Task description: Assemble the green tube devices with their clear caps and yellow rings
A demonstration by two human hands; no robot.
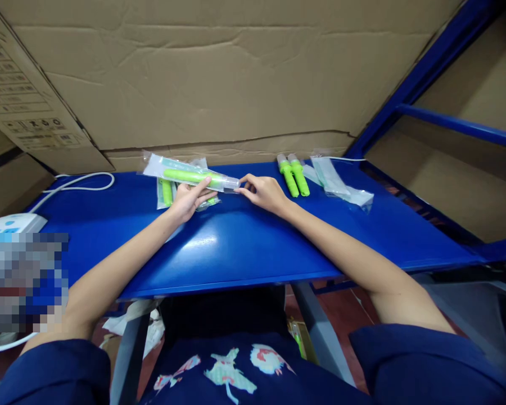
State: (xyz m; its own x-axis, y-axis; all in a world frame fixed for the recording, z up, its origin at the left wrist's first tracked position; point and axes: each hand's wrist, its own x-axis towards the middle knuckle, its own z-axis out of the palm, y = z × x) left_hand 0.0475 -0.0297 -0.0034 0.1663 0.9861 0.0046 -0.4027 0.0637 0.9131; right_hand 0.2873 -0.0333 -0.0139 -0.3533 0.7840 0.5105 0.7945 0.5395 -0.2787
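A bright green stick lies inside a long clear plastic bag, held slightly above the table. My left hand is closed on the bag from below, its thumb across the stick. At the bag's right end, my right hand pinches with thumb and fingertips, seemingly at the bag's tip. Beneath the left hand's bag lie more bagged green pieces, partly hidden. To the right of my right hand, two bare green handles with clear grey tips rest side by side.
Flat plastic packets lie on the blue table at the right. Cardboard walls the back, and a blue metal frame rises at the right. A white power strip with a cable sits at the left; a blurred patch covers part of that side.
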